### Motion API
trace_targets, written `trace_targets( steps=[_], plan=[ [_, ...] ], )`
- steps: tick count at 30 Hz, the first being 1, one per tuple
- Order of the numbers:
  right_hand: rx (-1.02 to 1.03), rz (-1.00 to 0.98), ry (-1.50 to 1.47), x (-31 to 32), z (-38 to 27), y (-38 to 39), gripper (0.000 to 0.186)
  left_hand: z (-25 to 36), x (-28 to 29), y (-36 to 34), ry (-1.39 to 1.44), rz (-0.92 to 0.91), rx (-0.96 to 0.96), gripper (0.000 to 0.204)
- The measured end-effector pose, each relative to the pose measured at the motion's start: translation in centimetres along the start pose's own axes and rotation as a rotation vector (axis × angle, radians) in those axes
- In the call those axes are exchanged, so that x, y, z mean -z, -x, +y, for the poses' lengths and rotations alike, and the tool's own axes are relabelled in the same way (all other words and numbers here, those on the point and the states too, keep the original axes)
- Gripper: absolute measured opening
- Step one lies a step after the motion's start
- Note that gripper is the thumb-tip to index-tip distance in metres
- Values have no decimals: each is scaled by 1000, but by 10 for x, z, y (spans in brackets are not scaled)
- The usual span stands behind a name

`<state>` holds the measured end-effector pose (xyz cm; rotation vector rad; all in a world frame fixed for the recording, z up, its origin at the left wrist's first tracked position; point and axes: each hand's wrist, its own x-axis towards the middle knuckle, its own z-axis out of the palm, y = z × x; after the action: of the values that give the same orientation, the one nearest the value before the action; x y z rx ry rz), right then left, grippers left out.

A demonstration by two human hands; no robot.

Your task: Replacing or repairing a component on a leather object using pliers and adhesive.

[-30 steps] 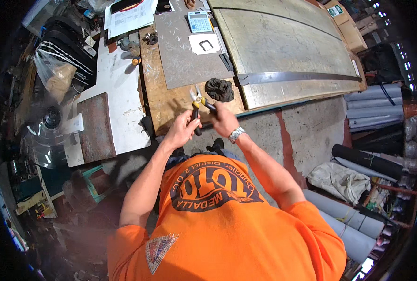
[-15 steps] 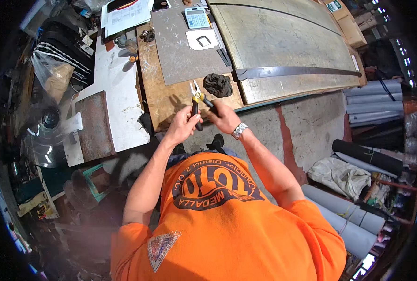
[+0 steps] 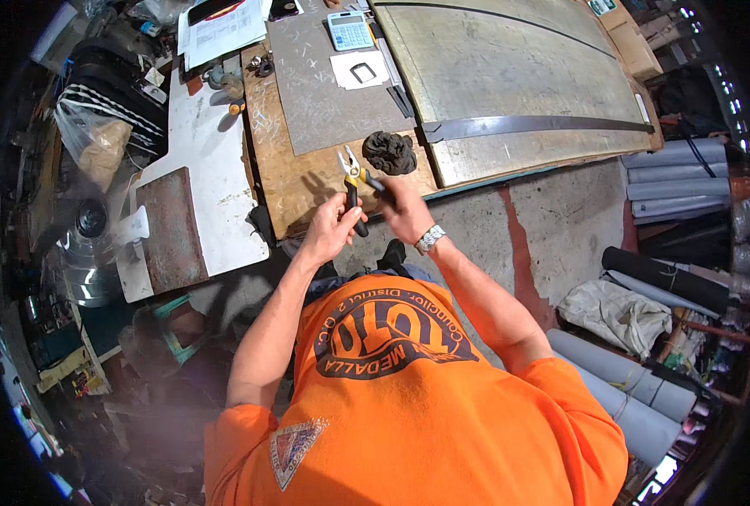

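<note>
Against a second ago, the bench and the things on it sit slightly higher and farther left in your view, and the pliers [image 3: 353, 173], blurred by motion then, now show crisply; your two-handed hold on them is much the same. Going left to right, a rusty plate [image 3: 172, 232] lies on a white board [image 3: 223, 181], well apart from your hands. Next comes your left hand [image 3: 331, 229], its thumb and fingers closed around one handle, whose black end sticks out past your grip. The pliers have pale metal jaws, parted and pointing away from you, yellow at the neck of the handles and black along the grips, with the handles spread in a V. They are held near the front edge of the wooden bench top [image 3: 295, 211], their head just beyond your hands and their handles running back into each. Your right hand [image 3: 405, 216], below a metal-banded watch [image 3: 430, 238], is wrapped around the other handle; its fingertips are hidden. Just right of the head is a crumpled dark cloth [image 3: 389, 153], and farther right a long metal strip [image 3: 543, 129] crosses a large sheet [image 3: 510, 72].
</note>
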<state>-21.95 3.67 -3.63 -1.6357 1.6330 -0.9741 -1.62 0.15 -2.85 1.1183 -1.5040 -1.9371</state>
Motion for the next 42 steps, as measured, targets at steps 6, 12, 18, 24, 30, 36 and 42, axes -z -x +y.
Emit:
trace_targets(
  steps=[6, 12, 18, 24, 30, 36, 42],
  plan=[
    [-78, 62, 70, 14, -6, -7, 36, 0, -11, -2, -19, 22, -12, 23],
    [-107, 62, -99, 17, 9, -9, 34, 4, -10, -4, -56, 46, -89, 23],
    [-15, -65, 20, 17, -8, -9, 34, 9, -12, 0, -44, 82, -130, 21],
    [-19, -177, 137, 16, -11, -12, 29, 8, -13, -3, -20, 87, -157, 23],
    [-95, -206, 128, 11, -9, -10, 32, 11, -12, -2, -22, 96, -142, 23],
    [-15, -207, 212, 22, -12, -12, 30, 11, -13, -2, 12, 106, -127, 27],
    [73, -153, 266, 22, -3, -14, 34, 13, -14, -8, 38, 102, -153, 24]
  ],
)
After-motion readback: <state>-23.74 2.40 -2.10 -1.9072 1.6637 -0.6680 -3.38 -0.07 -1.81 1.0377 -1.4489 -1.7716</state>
